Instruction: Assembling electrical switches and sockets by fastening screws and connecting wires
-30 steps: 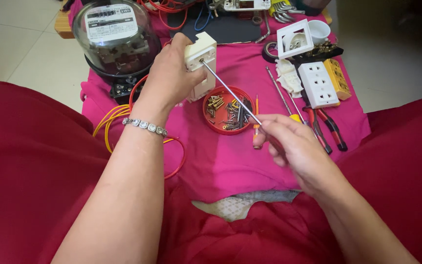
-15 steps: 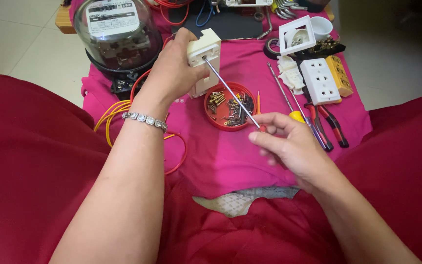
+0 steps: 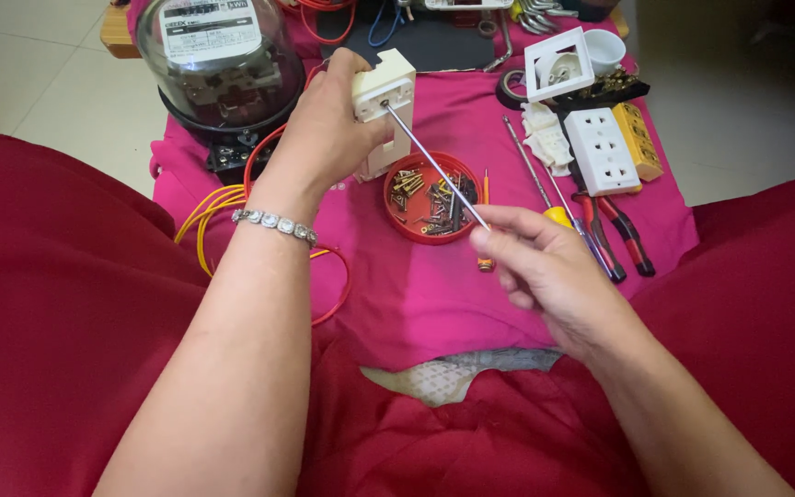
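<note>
Right hand (image 3: 545, 267) lowered; screwdriver (image 3: 434, 167) handle hidden.

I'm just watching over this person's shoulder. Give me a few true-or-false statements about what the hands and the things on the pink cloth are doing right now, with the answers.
1. The left hand holds a cream plastic switch box upright. True.
2. The right hand holds pliers. False: it holds a screwdriver, tip against the box.
3. The red dish holds screws. True.
4. The glass-domed meter lies right of the white socket strip. False: it stands to the left.
5. A bracelet is on the right wrist. False: the left.
</note>
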